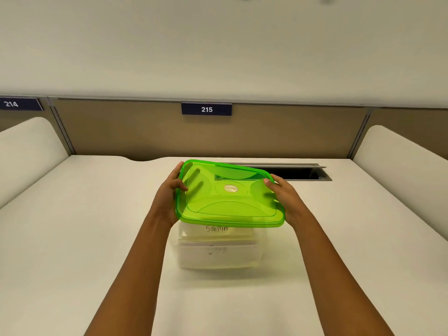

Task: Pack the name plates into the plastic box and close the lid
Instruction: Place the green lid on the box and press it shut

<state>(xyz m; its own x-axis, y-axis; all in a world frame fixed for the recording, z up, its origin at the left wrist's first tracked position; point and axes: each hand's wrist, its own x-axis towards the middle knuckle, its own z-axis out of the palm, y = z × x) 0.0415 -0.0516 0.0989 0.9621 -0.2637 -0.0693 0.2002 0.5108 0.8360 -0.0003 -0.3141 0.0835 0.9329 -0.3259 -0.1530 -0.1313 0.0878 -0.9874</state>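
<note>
A translucent green lid [230, 197] hangs tilted above a clear plastic box [219, 259] in the middle of the white desk. My left hand [169, 197] grips the lid's left edge, thumb on top and fingers showing through from underneath. My right hand [284, 197] grips its right edge the same way. White name plates [215, 235] stand inside the box; one shows handwritten letters. The lid hides the box's back half.
A white desk [84, 226] is bounded by a tan partition [145, 132] with a "215" sign [206, 109]. An open cable slot [303, 173] lies behind the lid. Rounded white side dividers [26, 151] stand left and right.
</note>
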